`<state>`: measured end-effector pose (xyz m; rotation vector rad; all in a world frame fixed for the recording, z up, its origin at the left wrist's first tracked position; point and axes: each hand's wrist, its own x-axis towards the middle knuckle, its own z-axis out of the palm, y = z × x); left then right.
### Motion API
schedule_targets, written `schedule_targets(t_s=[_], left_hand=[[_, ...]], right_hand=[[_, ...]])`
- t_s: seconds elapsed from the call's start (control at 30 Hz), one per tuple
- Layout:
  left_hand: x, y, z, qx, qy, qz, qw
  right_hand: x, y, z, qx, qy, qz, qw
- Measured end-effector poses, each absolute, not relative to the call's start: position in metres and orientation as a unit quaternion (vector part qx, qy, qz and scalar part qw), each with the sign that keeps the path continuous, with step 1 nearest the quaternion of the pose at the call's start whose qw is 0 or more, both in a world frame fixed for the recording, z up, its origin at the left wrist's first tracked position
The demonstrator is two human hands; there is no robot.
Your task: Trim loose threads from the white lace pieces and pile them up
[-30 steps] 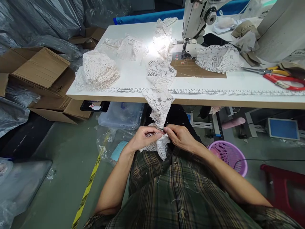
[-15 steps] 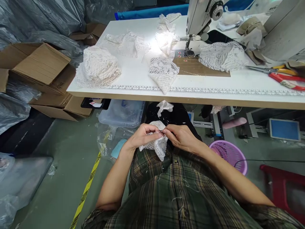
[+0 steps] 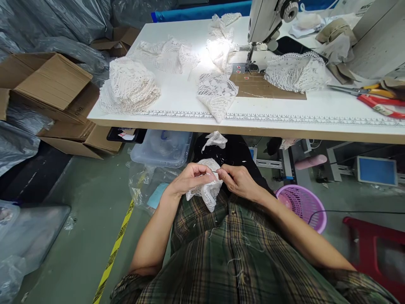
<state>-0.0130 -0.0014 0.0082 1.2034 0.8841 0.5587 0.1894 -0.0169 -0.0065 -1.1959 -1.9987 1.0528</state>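
Over my lap, a white lace piece (image 3: pixel 210 197) hangs from the pinched fingers of my left hand (image 3: pixel 191 179). My right hand (image 3: pixel 239 180) is closed in a pinch just beside it, at the lace's right edge. A thin dark sliver shows between the two sets of fingertips; it is too small to name. A second small scrap of white lace (image 3: pixel 215 139) lies on my dark trouser leg under the table's edge.
The white table (image 3: pixel 177 120) holds a lace stack (image 3: pixel 128 88), more lace (image 3: pixel 218 95), a sewing machine (image 3: pixel 265 25) and red-handled scissors (image 3: pixel 379 105). Cardboard boxes (image 3: pixel 53 80) stand left; a purple basket (image 3: pixel 311 202) and red stool (image 3: pixel 367 240) stand right.
My fingertips have moved slightly apart, the right hand shifting a little away from the left. The lace below them has swung and folded slightly. The view has tilted a little.
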Motion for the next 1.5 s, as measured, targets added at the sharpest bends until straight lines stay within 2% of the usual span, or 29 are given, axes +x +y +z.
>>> schedule_targets(t_s=[0.13,0.27,0.37,0.63,0.83,0.97,1.17,1.23,1.5], left_hand=[[-0.009,-0.001,0.009,0.534,0.403,0.255,0.698],[-0.01,-0.002,0.008,0.526,0.408,0.292,0.687],[-0.02,-0.004,0.005,0.56,0.432,0.305,0.637],[-0.047,-0.013,-0.002,0.661,0.521,0.222,0.493],[-0.033,-0.013,0.022,0.664,0.482,0.23,0.524],[-0.018,-0.019,0.041,0.688,0.416,0.228,0.549],[-0.015,-0.026,0.062,0.777,0.429,0.295,0.355],[-0.017,-0.024,0.067,0.79,0.417,0.303,0.332],[-0.021,-0.002,0.057,0.774,0.362,0.282,0.437]], right_hand=[[0.184,-0.023,-0.011,-0.406,-0.647,0.538,0.355],[0.182,-0.025,-0.011,-0.397,-0.583,0.614,0.353],[0.193,-0.022,-0.007,-0.419,-0.533,0.64,0.36],[0.226,-0.007,0.0,-0.474,-0.526,0.555,0.436],[0.206,0.011,0.004,-0.467,-0.566,0.481,0.48],[0.183,0.013,-0.001,-0.415,-0.594,0.52,0.452],[0.179,-0.005,0.0,-0.352,-0.583,0.613,0.4],[0.182,-0.009,0.006,-0.347,-0.59,0.618,0.387],[0.183,-0.01,0.015,-0.344,-0.642,0.574,0.375]])
